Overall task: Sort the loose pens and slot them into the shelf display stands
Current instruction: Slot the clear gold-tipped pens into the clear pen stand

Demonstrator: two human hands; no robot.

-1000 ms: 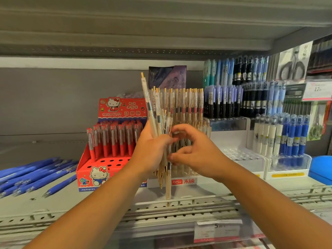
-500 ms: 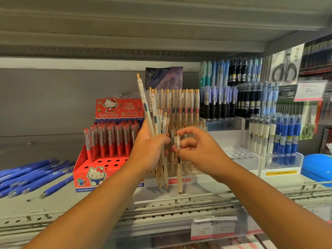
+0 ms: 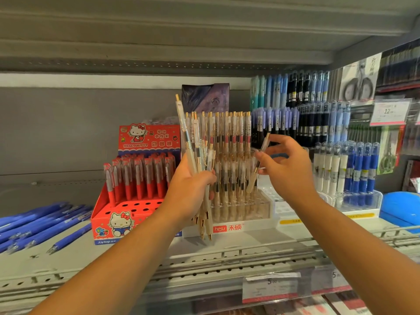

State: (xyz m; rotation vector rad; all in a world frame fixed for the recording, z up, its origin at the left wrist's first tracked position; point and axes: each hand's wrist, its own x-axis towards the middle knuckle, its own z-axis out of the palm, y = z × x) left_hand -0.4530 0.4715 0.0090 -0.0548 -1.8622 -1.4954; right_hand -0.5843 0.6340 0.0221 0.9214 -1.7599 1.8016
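Handling judged easy: single pen light, stiff, smooth-barrelled, probably slippery; best taken mid-barrel. Pen pinched, tilted, in right grip, over right side of clear display stand. Bundle of pens clenched upright in left grip, at stand's left front. Both forearms raised toward stand.

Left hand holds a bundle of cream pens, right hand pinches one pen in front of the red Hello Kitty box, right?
Not quite. In the head view the right hand pinches the single pen in front of the clear stand of cream pens, not the red Hello Kitty box further left. The left hand does hold the bundle.
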